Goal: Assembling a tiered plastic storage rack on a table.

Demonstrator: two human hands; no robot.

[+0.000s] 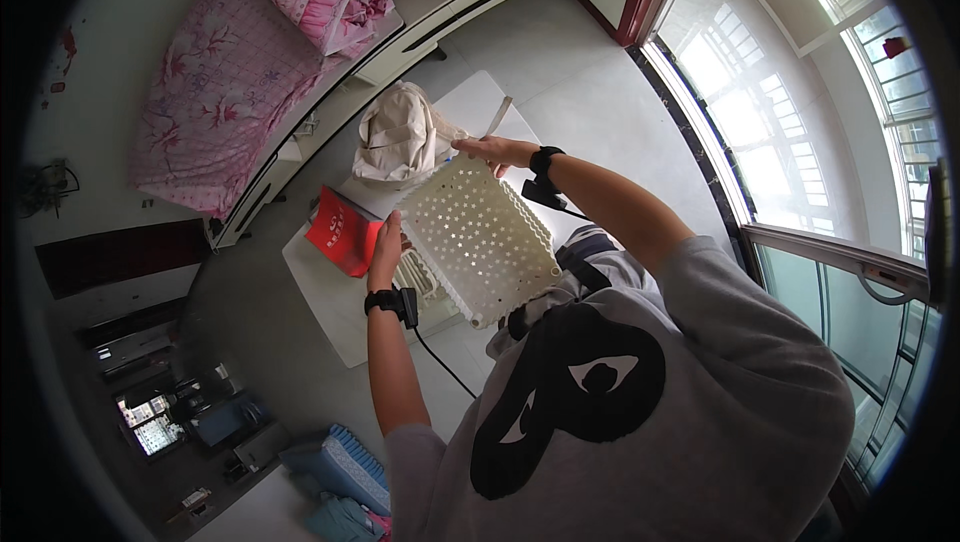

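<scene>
A cream plastic basket with star-shaped holes is tilted up in front of my body. Its near edge comes close to my shirt. My left hand grips the basket at its left far corner, fingers partly hidden behind the side. At the other far corner my right hand is closed on the rim, its thumb stretched along the top. Just beyond the basket sits a beige backpack. A red bag lies beside my left hand. Part of another pale, slatted item shows under the basket.
A white table stands under these things. Behind it runs a long low cabinet, with a pink patterned cloth draped over something tall. Folded blue textiles lie at the lower left. A glass sliding door is on the right.
</scene>
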